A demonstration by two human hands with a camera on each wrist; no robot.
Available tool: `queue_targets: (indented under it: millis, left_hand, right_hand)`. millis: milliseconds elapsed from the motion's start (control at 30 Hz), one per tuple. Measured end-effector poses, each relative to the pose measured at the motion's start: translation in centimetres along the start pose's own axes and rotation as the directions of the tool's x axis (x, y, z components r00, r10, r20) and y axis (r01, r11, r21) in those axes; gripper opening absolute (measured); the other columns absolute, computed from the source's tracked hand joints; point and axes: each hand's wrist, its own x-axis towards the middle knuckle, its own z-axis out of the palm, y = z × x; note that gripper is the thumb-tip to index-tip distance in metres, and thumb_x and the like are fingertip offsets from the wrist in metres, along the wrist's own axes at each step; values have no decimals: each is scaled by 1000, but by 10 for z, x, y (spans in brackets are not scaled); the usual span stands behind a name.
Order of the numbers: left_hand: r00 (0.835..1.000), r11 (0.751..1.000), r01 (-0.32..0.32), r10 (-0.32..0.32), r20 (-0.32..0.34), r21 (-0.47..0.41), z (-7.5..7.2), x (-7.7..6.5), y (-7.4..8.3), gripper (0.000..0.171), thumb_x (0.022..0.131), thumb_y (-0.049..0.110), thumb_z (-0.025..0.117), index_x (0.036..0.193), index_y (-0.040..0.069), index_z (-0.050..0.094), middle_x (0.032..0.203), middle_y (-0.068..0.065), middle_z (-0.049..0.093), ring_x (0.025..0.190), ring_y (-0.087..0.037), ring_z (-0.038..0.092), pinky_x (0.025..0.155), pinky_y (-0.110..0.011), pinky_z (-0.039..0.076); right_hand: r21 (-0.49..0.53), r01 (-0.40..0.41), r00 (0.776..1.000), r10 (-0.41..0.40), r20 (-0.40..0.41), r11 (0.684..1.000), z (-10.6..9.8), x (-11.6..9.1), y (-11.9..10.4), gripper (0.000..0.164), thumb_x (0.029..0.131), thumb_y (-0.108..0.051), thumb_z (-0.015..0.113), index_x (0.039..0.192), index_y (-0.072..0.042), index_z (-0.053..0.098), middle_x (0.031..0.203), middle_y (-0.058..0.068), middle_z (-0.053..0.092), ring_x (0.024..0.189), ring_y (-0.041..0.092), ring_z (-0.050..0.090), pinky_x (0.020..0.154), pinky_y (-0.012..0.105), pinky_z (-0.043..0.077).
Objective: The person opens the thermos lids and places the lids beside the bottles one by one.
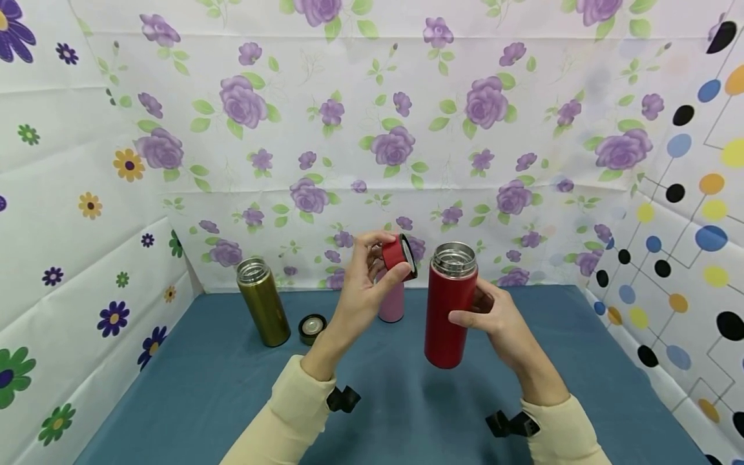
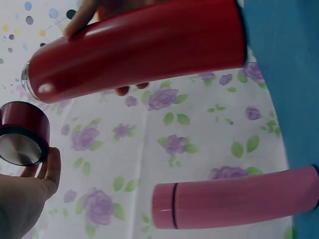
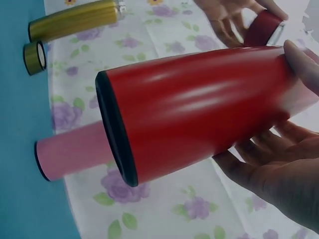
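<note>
A red thermos flask (image 1: 446,316), its steel mouth uncovered, is held above the table by my right hand (image 1: 494,316), thumb on the near side and fingers round the back. In the right wrist view the black base of the flask (image 3: 117,129) faces the camera. My left hand (image 1: 369,284) pinches the red lid (image 1: 400,255) between thumb and fingers, to the left of the flask's mouth and apart from it. The lid's steel underside shows in the left wrist view, tilted toward the flask.
A gold thermos (image 1: 264,307) without a lid stands at the left of the blue table (image 1: 383,413). Its gold lid (image 1: 312,328) lies beside it, inner side up. A pink thermos (image 2: 239,199), capped, stands behind my left hand. Flowered cloth walls (image 1: 349,161) enclose the table.
</note>
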Motion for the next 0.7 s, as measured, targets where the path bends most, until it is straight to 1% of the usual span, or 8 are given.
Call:
queue_targets:
  millis: [133, 233, 300, 433, 567, 633, 700]
  left_hand:
    - [1000, 1000, 8, -8, 6, -11, 5, 0, -13, 56, 104, 39, 66, 148, 10, 48, 137, -16, 49, 114, -28, 62, 92, -30, 58]
    - [1000, 998, 28, -28, 7, -51, 10, 0, -24, 51, 104, 30, 68, 146, 8, 49, 138, -16, 50, 115, -32, 63, 92, -30, 58]
    - [999, 996, 46, -45, 8, -80, 14, 0, -30, 51, 104, 27, 68, 145, 7, 46, 137, -17, 52, 116, -32, 63, 93, -30, 58]
    - [997, 993, 79, -79, 5, -90, 21, -1, -42, 53, 102, 32, 70, 142, 10, 43, 133, -18, 57, 115, -26, 63, 93, -28, 56]
    - [995, 994, 98, -99, -14, -50, 30, -1, -53, 58, 101, 40, 71, 140, 9, 43, 128, -16, 60, 112, -20, 64, 91, -27, 55]
    - [993, 994, 111, -111, -25, -25, 35, -1, -59, 59, 100, 43, 71, 140, 9, 44, 127, -14, 61, 111, -20, 64, 87, -29, 56]
    - [991, 992, 127, -127, -41, -2, 40, -1, -65, 60, 98, 46, 72, 139, 10, 46, 126, -12, 63, 112, -19, 64, 87, -32, 57]
  right_hand:
    - [-27, 7, 1000, -8, -29, 1000, -11, 1, 0, 55, 96, -13, 72, 148, -9, 53, 131, 12, 65, 116, 33, 63, 90, 42, 58]
    - [-56, 4, 998, -7, -57, 998, -19, 3, 1, 57, 96, -13, 72, 149, -11, 51, 133, 11, 64, 117, 32, 62, 91, 40, 57]
    - [-77, -7, 997, 1, -74, 997, -24, 4, 2, 58, 97, -15, 72, 150, -11, 50, 134, 10, 63, 118, 30, 61, 92, 38, 56]
    - [-110, -35, 994, 23, -103, 993, -35, 9, 4, 61, 98, -18, 72, 153, -13, 46, 136, 8, 61, 120, 27, 59, 94, 34, 54]
    - [-135, -49, 992, 32, -120, 990, -44, 14, 4, 63, 99, -20, 72, 154, -14, 43, 138, 7, 60, 122, 25, 58, 95, 31, 53]
    - [-146, -49, 991, 30, -128, 988, -49, 15, 4, 63, 99, -20, 72, 155, -14, 43, 138, 6, 59, 123, 24, 57, 95, 29, 52]
    - [-148, -48, 990, 28, -135, 988, -54, 16, 4, 62, 99, -20, 72, 154, -14, 43, 139, 6, 59, 123, 23, 57, 95, 28, 52]
